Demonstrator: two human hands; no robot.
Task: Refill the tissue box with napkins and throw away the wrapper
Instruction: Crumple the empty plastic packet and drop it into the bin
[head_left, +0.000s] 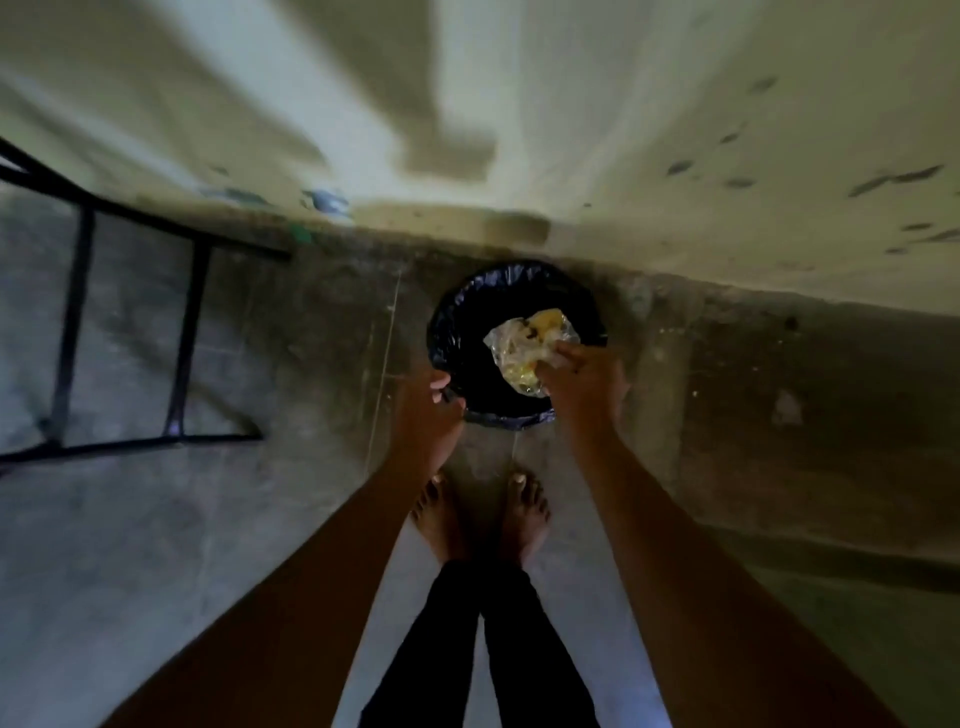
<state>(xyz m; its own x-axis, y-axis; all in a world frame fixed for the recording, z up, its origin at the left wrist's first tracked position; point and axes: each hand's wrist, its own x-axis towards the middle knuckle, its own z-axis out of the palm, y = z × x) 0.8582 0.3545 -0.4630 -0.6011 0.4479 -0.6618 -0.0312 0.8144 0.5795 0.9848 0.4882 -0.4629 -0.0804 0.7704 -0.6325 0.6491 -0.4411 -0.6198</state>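
A round bin lined with a dark plastic bag (470, 306) stands on the concrete floor against the wall. My right hand (584, 382) pinches a crumpled clear wrapper with yellow print (522, 345) and holds it over the bin's opening. My left hand (428, 410) reaches to the bin's near left rim, fingers curled at the edge of the bag; whether it grips the rim is unclear. The tissue box is out of sight.
A black metal frame (182, 332) stands on the floor to the left. A stained pale wall (675, 130) rises right behind the bin. My bare feet (483, 512) are just in front of the bin.
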